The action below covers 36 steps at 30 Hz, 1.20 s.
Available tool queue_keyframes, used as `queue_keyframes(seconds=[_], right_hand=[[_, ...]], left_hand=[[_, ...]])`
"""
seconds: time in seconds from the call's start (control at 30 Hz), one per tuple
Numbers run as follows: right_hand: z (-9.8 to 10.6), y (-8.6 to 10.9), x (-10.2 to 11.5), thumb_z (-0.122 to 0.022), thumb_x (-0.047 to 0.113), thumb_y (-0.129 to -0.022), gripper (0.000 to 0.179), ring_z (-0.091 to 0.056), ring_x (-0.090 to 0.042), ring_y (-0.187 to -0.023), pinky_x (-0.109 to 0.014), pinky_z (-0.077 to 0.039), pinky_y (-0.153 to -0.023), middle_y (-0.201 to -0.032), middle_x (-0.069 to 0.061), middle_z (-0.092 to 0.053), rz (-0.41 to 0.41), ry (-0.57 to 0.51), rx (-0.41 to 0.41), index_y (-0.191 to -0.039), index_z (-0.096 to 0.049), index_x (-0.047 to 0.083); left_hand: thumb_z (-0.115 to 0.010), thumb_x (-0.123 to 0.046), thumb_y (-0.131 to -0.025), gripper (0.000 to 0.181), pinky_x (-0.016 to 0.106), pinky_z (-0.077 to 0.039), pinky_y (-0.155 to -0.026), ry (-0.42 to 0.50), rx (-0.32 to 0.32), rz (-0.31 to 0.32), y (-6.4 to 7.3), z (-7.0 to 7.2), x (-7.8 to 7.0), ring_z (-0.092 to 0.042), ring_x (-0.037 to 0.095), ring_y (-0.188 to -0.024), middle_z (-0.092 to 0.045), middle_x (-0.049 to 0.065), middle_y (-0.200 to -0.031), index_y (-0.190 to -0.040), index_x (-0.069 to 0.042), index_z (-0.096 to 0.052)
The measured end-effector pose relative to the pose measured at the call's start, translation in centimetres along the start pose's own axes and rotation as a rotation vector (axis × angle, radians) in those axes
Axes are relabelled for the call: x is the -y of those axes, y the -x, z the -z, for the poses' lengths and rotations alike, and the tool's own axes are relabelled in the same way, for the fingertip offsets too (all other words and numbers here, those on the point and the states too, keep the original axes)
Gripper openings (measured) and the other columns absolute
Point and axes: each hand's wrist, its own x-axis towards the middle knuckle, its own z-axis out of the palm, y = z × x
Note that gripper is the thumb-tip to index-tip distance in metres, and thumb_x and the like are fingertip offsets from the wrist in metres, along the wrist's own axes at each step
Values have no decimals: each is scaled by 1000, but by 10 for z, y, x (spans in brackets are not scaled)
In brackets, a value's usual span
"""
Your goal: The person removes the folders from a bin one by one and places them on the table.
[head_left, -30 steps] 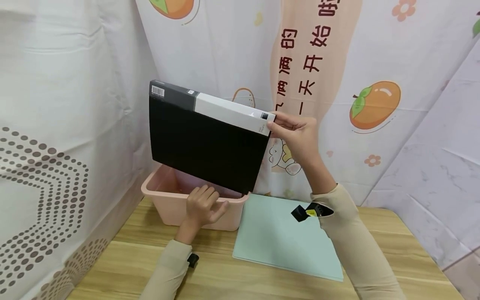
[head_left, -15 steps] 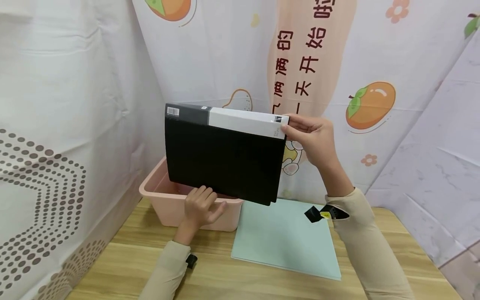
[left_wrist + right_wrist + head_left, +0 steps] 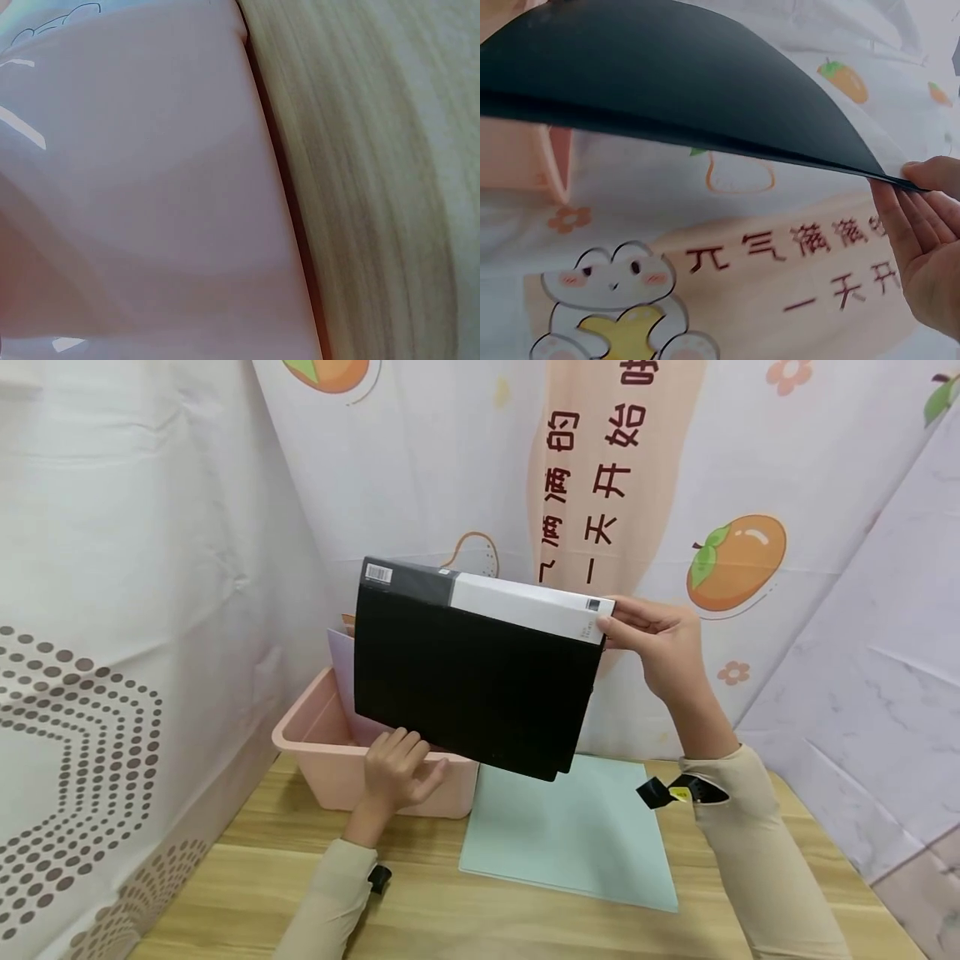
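Observation:
My right hand (image 3: 660, 647) pinches a black file folder (image 3: 472, 681) at the right end of its spine, thumb in front and fingers behind. The spine faces up, grey at the left with a barcode label and white at the right. The folder hangs tilted, its right side lower, overlapping the pink plastic bin (image 3: 330, 781) in the head view. Fingers of my left hand (image 3: 393, 768) hook over the bin's front rim, with the thumb stretched to the right. In the right wrist view, the hand (image 3: 930, 247) grips the folder's (image 3: 682, 82) thin edge. The left wrist view shows the bin's glossy wall (image 3: 172, 172).
A light purple sheet (image 3: 342, 664) with an orange edge (image 3: 348, 622) behind it stands up in the bin. Pale green flat sheets or folders (image 3: 562, 843) lie on the wooden table (image 3: 435, 910) right of the bin. Printed curtains (image 3: 420, 460) hang behind and at both sides.
My right hand has carried the folder rightward, its lower right corner now over the green sheets. The purple sheet has come into view in the bin. The left hand stays at the rim.

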Motion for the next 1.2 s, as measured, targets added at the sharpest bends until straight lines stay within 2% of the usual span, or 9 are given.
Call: queue_keyframes(seconds=[0.23, 0.47, 0.7, 0.97, 1.2], right_hand=[[22, 8, -16, -71, -13, -85, 29, -76, -10, -79, -24, -60, -65, -92, -2, -80, -30, -49, -28, -113, -73, -8], [35, 16, -24, -67, -17, -86, 29, -76, -13, -77, -25, -61, -66, -91, -5, -80, -46, -94, -50, -114, -71, -12], [49, 22, -33, -65, -16, -88, 29, -77, -14, -79, -26, -61, -69, -94, -6, -80, -81, -128, -54, -116, -72, -9], [63, 32, -38, -61, -17, -90, 30, -77, -14, -79, -25, -61, -69, -95, -6, -79, -114, -181, -73, -113, -75, -3], [74, 38, -42, -60, -18, -90, 30, -77, -15, -80, -26, -61, -68, -97, -9, -79, -131, -240, -109, -115, -73, -7]], left_hand=[[-55, -45, -93, 48, 29, -27, -44, 4, -2, 3, -1, 0, 0, -39, 18, -50, -45, 3, -56, -60, -10, -53], [-56, -44, -93, 47, 30, -27, -44, 2, -9, -1, -2, 0, 0, -41, 19, -51, -47, 3, -57, -61, -9, -53], [-57, -43, -91, 45, 30, -27, -45, 6, -6, -3, -1, -1, 0, -41, 19, -51, -47, 4, -58, -61, -9, -53], [-57, -43, -92, 45, 31, -29, -45, 5, 5, 1, -2, 0, -1, -43, 20, -53, -50, 4, -59, -62, -9, -53], [-56, -43, -92, 45, 31, -29, -45, 1, -4, -2, -3, 0, 0, -45, 20, -53, -52, 4, -60, -62, -9, -53]])
